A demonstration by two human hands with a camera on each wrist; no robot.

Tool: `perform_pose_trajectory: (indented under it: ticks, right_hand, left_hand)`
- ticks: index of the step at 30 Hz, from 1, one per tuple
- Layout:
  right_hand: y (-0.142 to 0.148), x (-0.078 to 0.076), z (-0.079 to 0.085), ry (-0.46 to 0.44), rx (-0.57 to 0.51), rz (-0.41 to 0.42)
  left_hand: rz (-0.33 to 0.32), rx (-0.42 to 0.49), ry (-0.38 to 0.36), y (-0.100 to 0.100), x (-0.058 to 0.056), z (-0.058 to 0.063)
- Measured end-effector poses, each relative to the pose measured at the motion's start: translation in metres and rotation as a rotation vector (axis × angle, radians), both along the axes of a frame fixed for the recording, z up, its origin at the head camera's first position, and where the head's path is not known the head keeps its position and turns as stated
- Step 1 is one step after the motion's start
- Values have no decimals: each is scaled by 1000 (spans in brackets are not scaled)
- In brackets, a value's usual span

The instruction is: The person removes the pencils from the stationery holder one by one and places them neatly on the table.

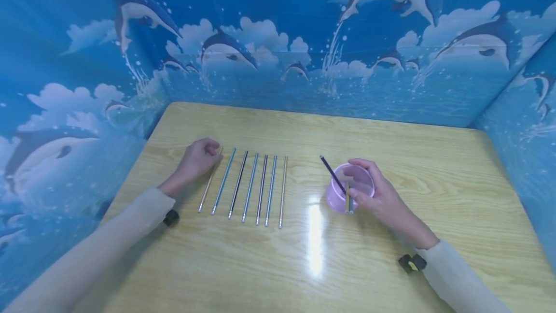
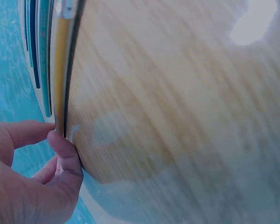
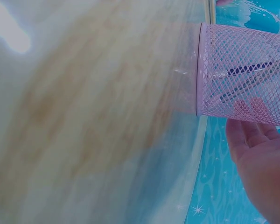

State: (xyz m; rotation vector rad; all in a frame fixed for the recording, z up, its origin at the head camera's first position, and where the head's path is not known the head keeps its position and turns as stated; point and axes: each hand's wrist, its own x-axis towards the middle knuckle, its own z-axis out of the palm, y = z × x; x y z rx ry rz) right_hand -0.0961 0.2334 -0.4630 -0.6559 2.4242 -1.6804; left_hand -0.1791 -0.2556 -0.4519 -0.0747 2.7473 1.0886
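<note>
My left hand [image 1: 197, 159] pinches the far end of a yellow pencil [image 1: 208, 188], the leftmost in a row on the table. In the left wrist view, thumb and forefinger meet at the end of that pencil [image 2: 61, 70], which lies along the tabletop. My right hand [image 1: 384, 202] holds a pink mesh pencil cup [image 1: 334, 199] by its right side, thumb at the near rim and fingers round the back. A black pencil [image 1: 332, 174] leans out of the cup to the left, and a yellowish pencil [image 1: 347, 197] stands by the thumb. Through the mesh [image 3: 242, 46], pencils show slanting inside.
Right of the yellow pencil lie several more, spaced apart with eraser ends toward me: a teal one [image 1: 224, 180], black and blue ones, and an orange-brown one [image 1: 283, 192]. The wooden table [image 1: 369, 274] is bordered behind and at the sides by a dolphin-printed cloth [image 1: 269, 81].
</note>
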Motion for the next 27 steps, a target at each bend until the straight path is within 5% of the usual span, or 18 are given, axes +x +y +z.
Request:
perform_pose_trajectory:
  ticks: [11,20,27]
  right_hand:
    - [-2,7,-3,-24,5,-4]
    - [0,4,-2,-5,7,-11]
    - [2,2,-1,6,-3,-10]
  left_hand:
    - [26,106,-11,-12,11,-2]
    - [84,244,114,-11,19,12]
    - [75,366,230,15,30,23]
